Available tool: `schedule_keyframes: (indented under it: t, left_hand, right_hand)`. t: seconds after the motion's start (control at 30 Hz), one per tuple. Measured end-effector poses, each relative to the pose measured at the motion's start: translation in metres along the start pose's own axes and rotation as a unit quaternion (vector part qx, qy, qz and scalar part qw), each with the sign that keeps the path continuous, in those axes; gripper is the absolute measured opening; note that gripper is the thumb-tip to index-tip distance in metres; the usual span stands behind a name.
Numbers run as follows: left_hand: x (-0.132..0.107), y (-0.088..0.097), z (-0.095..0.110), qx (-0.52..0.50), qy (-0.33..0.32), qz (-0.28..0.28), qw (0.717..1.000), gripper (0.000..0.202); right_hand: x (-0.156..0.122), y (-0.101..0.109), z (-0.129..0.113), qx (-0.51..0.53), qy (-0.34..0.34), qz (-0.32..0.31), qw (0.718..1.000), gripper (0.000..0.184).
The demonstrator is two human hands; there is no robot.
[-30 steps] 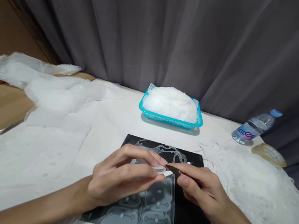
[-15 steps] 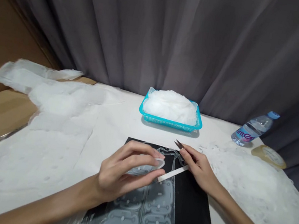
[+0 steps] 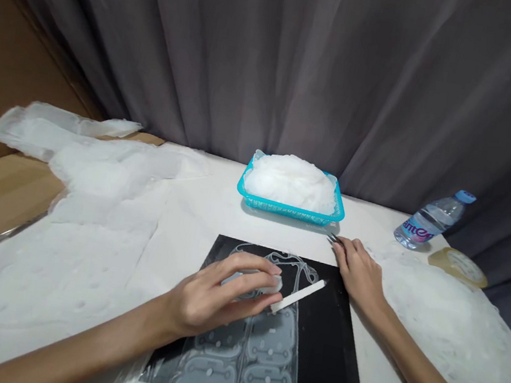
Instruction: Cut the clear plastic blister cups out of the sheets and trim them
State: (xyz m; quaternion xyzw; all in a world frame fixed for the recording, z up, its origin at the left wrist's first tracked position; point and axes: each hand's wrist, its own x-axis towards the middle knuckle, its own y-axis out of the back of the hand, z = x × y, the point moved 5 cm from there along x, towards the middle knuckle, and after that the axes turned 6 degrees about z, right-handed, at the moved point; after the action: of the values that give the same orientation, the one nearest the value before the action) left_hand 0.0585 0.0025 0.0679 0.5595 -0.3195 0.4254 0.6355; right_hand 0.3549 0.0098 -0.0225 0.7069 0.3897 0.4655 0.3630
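At centre frame, the left hand (image 3: 213, 295) is pinching a small clear plastic piece (image 3: 269, 283) over the black mat (image 3: 327, 373). The right hand (image 3: 359, 274) is gripping tweezers (image 3: 333, 238) just below the blue basket (image 3: 254, 198). A white stick (image 3: 299, 296) is lying on the mat between both hands.

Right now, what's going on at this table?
A person works over a black mat with a clear moulded plastic sheet on it. The left hand pinches a small clear plastic piece. The right hand holds dark pointed tweezers out near a turquoise basket heaped with white pieces. A white strip lies on the mat.
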Motion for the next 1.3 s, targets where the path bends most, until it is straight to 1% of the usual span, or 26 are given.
schedule_keyframes:
  t: [0.17, 0.27, 0.4, 0.6, 0.77, 0.87, 0.97, 1.07, 1.13, 1.2, 1.23, 1.3]
  left_hand:
    - [0.002, 0.001, 0.000, 0.011, 0.005, 0.007, 1.000, 0.033]
    - [0.006, 0.004, 0.003, 0.011, -0.011, 0.014, 1.000, 0.033]
    - [0.014, 0.009, 0.010, -0.015, -0.032, 0.017, 0.999, 0.029]
    - [0.023, 0.014, 0.017, -0.021, -0.028, 0.013, 0.999, 0.034]
    - [0.022, 0.014, 0.017, -0.013, -0.025, 0.011, 1.000, 0.030]
    - [0.022, 0.014, 0.017, -0.026, -0.024, 0.005, 0.999, 0.028]
    - [0.022, 0.015, 0.017, -0.034, -0.025, 0.000, 0.999, 0.027]
    - [0.023, 0.015, 0.017, -0.031, -0.022, -0.004, 0.999, 0.028]
    - [0.023, 0.015, 0.018, -0.026, -0.025, -0.003, 0.999, 0.029]
    - [0.023, 0.015, 0.017, -0.024, -0.022, -0.003, 0.999, 0.030]
    - [0.022, 0.015, 0.017, -0.024, -0.020, -0.001, 1.000, 0.030]
    - [0.021, 0.015, 0.015, -0.029, -0.012, 0.001, 1.000, 0.031]
  right_hand:
    - [0.002, -0.001, 0.010, -0.035, -0.007, 0.027, 0.999, 0.032]
    - [0.001, -0.001, 0.007, -0.043, 0.003, 0.030, 0.999, 0.030]
    - [-0.002, 0.003, 0.002, -0.053, 0.018, 0.035, 0.998, 0.031]
    - [-0.002, 0.001, 0.001, -0.043, 0.070, 0.058, 0.995, 0.036]
    - [-0.001, -0.005, 0.002, -0.042, 0.088, 0.067, 0.993, 0.038]
    - [-0.001, -0.007, 0.002, -0.043, 0.089, 0.075, 0.992, 0.034]
    - [-0.001, -0.005, 0.001, -0.056, 0.082, 0.080, 0.992, 0.032]
    - [-0.002, 0.006, -0.007, -0.074, 0.073, 0.106, 0.989, 0.033]
    - [-0.006, 0.021, -0.023, -0.032, 0.095, 0.132, 0.986, 0.029]
    - [-0.017, 0.041, -0.051, 0.091, 0.149, 0.136, 0.975, 0.024]
    - [-0.023, 0.052, -0.066, 0.168, 0.166, 0.126, 0.964, 0.022]
    - [-0.037, 0.070, -0.095, 0.298, 0.156, 0.061, 0.940, 0.016]
